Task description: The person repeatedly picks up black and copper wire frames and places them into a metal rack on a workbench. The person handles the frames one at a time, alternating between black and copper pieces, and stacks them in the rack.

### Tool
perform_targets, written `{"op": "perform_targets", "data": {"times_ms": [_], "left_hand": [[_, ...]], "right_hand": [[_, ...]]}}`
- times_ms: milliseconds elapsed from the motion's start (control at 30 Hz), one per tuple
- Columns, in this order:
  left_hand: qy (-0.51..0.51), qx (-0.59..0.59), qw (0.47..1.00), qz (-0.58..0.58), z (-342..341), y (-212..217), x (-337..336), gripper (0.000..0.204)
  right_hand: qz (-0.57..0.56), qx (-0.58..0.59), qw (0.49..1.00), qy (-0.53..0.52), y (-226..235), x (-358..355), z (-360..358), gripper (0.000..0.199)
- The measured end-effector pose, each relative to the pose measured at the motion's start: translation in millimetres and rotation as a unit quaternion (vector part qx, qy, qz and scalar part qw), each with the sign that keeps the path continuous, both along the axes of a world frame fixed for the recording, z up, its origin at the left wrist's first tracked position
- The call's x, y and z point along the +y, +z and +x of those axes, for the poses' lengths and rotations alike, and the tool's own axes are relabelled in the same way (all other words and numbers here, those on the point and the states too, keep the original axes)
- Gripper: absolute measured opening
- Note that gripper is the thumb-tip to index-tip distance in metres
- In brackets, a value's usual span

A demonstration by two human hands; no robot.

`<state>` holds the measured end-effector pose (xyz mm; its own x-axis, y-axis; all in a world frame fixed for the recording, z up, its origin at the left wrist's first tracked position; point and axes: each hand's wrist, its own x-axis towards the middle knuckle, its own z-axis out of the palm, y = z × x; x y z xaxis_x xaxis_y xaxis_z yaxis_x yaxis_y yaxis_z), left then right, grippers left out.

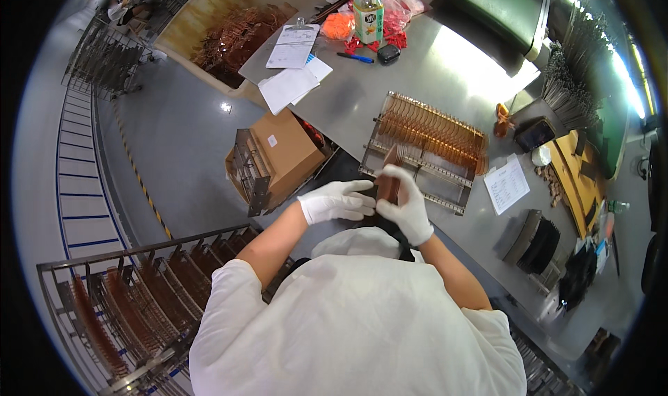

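Observation:
In its white glove, my right hand (409, 208) is closed around a small bundle of thin brown strips (387, 188), held upright at the near edge of the table. My left hand (337, 202), also gloved in white, is beside the bundle with its fingers stretched toward it; whether the fingertips touch it I cannot tell. Just beyond my right hand lies a metal rack (417, 161). A row of curved, see-through brown strips (431, 128) fills the rack's far part, while bare crossbars show in its near part.
Papers (294, 83), a pen (355, 58) and a drink bottle (369, 17) lie or stand farther back. Right of the rack is a written sheet (506, 184). A cardboard box (285, 152) stands left of the table. A cart (149, 257) with rows of brown strips is at lower left.

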<state>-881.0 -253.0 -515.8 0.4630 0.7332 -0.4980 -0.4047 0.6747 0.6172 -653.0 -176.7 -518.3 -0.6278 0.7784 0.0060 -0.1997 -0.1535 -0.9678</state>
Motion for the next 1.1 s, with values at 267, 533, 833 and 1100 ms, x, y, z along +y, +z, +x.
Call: {"op": "perform_targets", "data": {"times_ms": [267,533,833,1100], "left_hand": [[0.133,0.085,0.983,-0.091,-26,-37,-25,0.059],[0.196,0.107,0.969,-0.104,-33,-40,-37,0.047],[0.209,0.139,0.963,-0.098,-35,-34,-28,0.044],[0.181,0.239,0.953,-0.035,-35,-20,-3,0.042]], "right_hand": [[0.305,-0.218,0.927,-0.007,-51,18,-33,0.068],[0.408,-0.312,0.858,-0.018,-47,20,-49,0.061],[0.435,-0.393,0.81,0.017,-30,14,-18,0.078],[0.491,-0.367,0.79,0.004,-32,29,-6,0.086]]}}
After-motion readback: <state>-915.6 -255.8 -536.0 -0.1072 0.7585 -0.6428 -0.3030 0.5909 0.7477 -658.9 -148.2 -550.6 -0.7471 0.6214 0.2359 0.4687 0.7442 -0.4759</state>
